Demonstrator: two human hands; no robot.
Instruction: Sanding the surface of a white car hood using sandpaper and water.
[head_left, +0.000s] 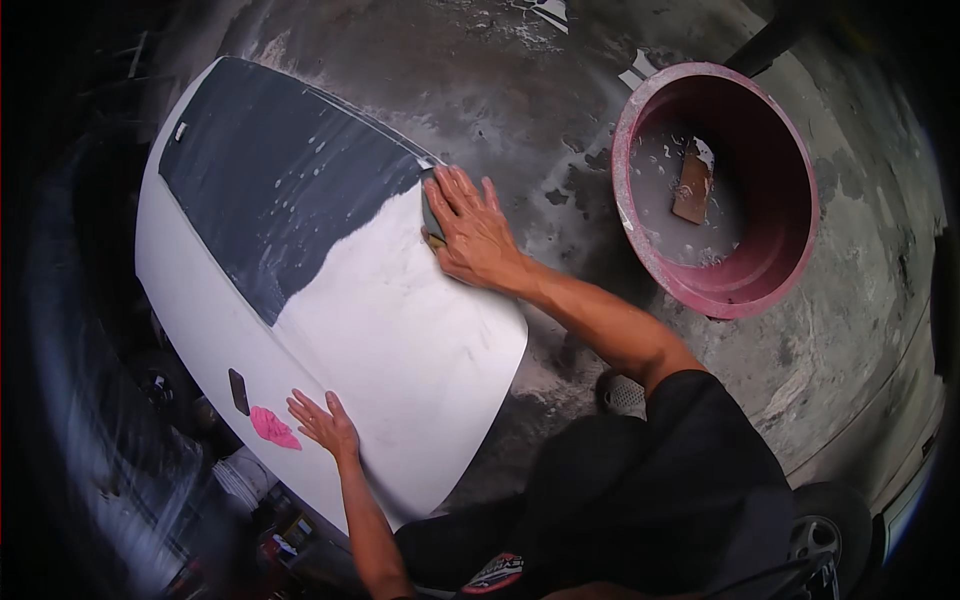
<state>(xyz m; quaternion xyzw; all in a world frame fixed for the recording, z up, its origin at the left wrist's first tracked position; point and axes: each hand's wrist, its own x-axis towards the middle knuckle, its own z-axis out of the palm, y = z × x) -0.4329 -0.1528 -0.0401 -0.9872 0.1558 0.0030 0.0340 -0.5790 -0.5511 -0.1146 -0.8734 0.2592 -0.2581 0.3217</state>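
Note:
A large white car body panel (400, 290) lies in front of me, its far part covered with dark grey primer (290, 160) that ends in a wavy border. At the panel's right edge, where grey meets white, my right hand (475, 230) presses a dark grey sanding pad (432, 208) with its fingers stretched over it. Most of the pad is hidden under the palm. Lower left, my left hand (328, 425) rests flat on the white surface with fingers spread and nothing held. Beside it are a pink patch (274, 428) and a dark oblong opening (238, 391).
A round pink tub (715, 290) stands on the concrete floor to the right, holding cloudy water and a brown rectangular piece (692, 188). White scraps (637, 70) lie near its rim. A car wheel (820, 535) shows at the lower right, and dark clutter fills the left side.

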